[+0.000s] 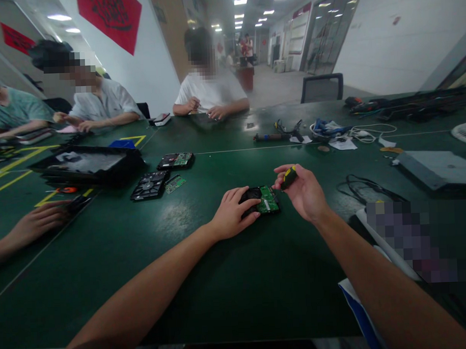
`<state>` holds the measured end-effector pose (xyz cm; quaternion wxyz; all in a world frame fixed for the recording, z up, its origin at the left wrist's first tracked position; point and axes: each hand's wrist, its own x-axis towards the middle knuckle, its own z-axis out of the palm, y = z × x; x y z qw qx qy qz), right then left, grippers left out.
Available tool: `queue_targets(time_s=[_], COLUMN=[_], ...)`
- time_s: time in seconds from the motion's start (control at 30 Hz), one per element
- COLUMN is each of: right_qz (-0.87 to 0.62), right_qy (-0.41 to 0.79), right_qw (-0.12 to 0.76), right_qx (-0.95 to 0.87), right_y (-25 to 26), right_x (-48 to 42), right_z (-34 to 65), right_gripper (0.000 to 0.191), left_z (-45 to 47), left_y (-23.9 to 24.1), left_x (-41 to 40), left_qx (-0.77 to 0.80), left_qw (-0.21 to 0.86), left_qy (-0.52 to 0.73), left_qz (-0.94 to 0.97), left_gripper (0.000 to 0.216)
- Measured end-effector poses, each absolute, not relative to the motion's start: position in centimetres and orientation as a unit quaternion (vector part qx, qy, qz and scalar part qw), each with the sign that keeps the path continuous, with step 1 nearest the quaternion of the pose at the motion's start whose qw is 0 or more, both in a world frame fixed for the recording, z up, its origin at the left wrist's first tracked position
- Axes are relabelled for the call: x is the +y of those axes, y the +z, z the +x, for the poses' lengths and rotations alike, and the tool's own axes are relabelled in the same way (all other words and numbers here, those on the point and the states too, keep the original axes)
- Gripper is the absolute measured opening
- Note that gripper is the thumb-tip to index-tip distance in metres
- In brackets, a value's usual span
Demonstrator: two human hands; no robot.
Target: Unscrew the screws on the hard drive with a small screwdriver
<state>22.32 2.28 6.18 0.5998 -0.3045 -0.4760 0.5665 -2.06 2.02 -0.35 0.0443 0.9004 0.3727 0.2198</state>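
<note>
A hard drive [271, 199] lies flat on the green tabletop [206, 277], its green circuit board facing up. My left hand [234, 213] grips its left part, with the thumb and fingers over the black casing. Just right of the drive, my right hand [307, 195] is raised with a yellow-and-black screwdriver [289, 177] between its fingers. The handle shows; the screwdriver's tip cannot be made out. To the left are a black drive casing [151, 185], a loose green circuit board [175, 183] and another hard drive [176, 160].
At left are a black tray [91, 174] and a co-worker's hand [39, 224] near a dark object. Cables [365, 134], a grey metal box [441, 167] and a pixelated, pale-edged object [396, 250] lie at right. Several people sit across the table.
</note>
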Motion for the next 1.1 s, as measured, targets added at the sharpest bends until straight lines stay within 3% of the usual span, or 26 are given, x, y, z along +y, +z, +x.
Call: queue_targets(time_s=[0.3,0.7,1.1], right_qz=[-0.293,-0.260,-0.272], right_qy=[0.536,0.603,0.565], right_qw=[0.612,0.601,0.610], right_qx=[-0.503,-0.457,-0.484], right_y=[5.88,6.53,5.71], right_x=[2.43,1.97,2.25], right_z=[22.53,22.23,22.34], right_gripper=[0.025,0.046,0.024], left_z=[-2.04,-1.99,-1.99], left_y=[-0.22,-0.16,-0.26], left_x=[2.00,1.93,1.99], left_qx=[0.368,0.369,0.370], left_qw=[0.044,0.045,0.042], left_qy=[0.221,0.221,0.225], left_qz=[0.902,0.901,0.901], left_gripper=[0.043,0.041,0.042])
